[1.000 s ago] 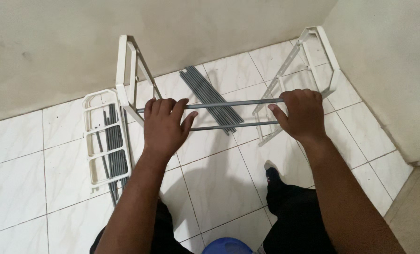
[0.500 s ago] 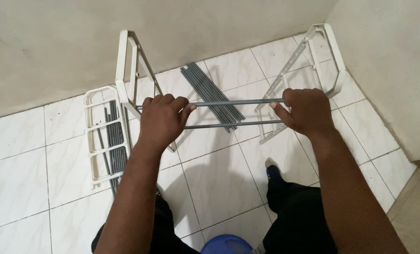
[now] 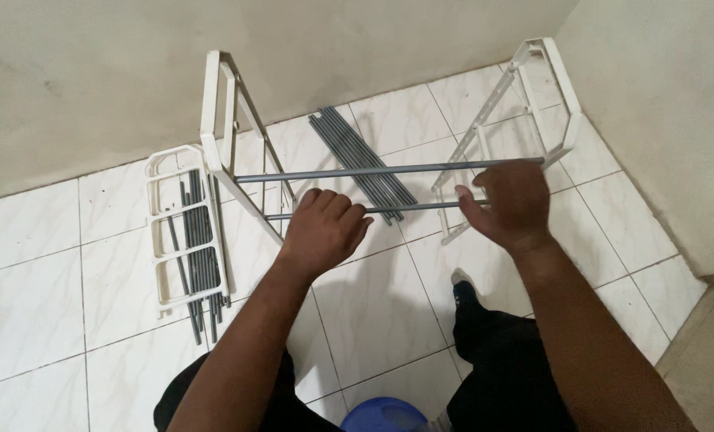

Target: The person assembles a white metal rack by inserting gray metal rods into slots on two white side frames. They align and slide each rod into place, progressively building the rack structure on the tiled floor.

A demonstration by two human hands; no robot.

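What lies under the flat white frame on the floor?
Grey rods lie under the white frame, their ends sticking out near its lower edge, on white tiles. The bars hide how many.

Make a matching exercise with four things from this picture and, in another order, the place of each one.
Things:
1. loose rods
2. flat frame
3. blue tub
4. right hand

Places:
A. bottom edge, between the legs
B. on the floor at the left
C. on the near rod of the rack
D. on the tiles between the two upright frames

Pairs: 1-D, 2-B, 3-A, 4-C
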